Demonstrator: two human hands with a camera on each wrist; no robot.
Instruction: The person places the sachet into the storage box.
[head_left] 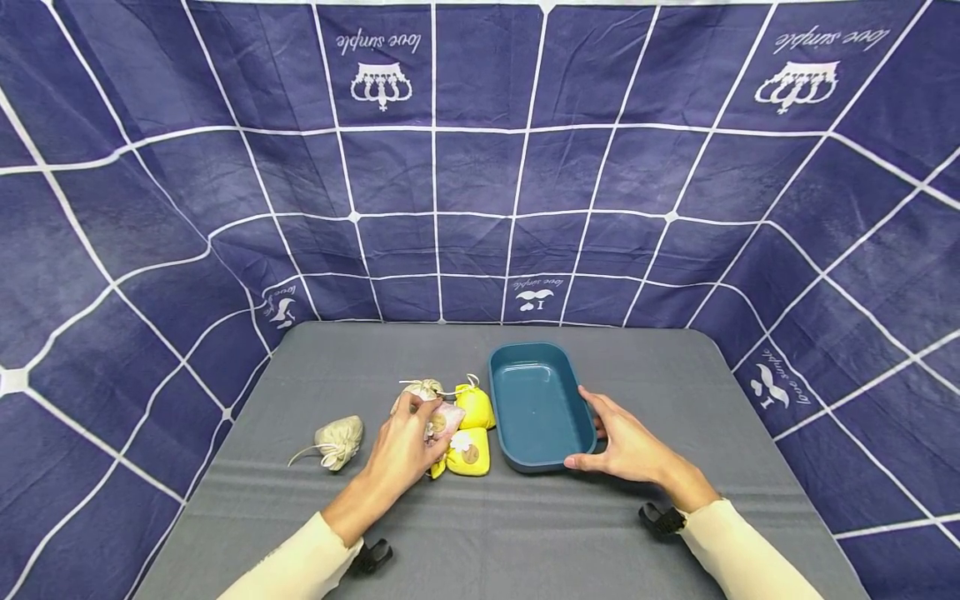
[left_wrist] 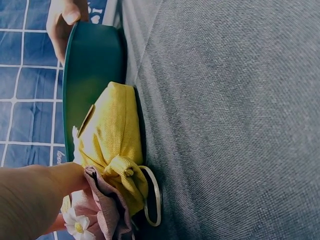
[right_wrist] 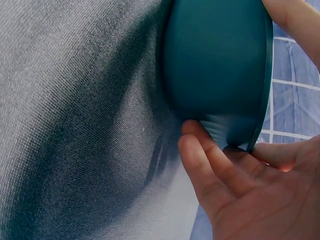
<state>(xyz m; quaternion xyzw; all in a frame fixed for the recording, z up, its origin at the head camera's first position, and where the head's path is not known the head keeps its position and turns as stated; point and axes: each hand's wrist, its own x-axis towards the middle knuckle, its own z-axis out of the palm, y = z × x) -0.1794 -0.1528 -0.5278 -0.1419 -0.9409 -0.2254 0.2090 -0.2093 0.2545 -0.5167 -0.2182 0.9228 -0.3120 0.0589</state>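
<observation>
My left hand (head_left: 399, 443) pinches a small pink drawstring pouch (head_left: 448, 417) between thumb and fingers; a white daisy on it shows in the left wrist view. Close against it lie two yellow pouches, one with a cord (head_left: 476, 408) and one with a round tag (head_left: 472, 457). A pale patterned pouch (head_left: 426, 387) sits just behind the fingers, partly hidden by them. My right hand (head_left: 632, 443) grips the near right corner of a blue-green rectangular tub (head_left: 536, 408), thumb at the front rim and fingers along the right wall. Nothing lies inside the tub.
A beige drawstring pouch (head_left: 341, 440) lies apart on the left, its cord trailing. Grey cloth (head_left: 525, 533) covers the table. Blue checked curtains (head_left: 480, 167) enclose its back and sides. Each wrist carries a black strap.
</observation>
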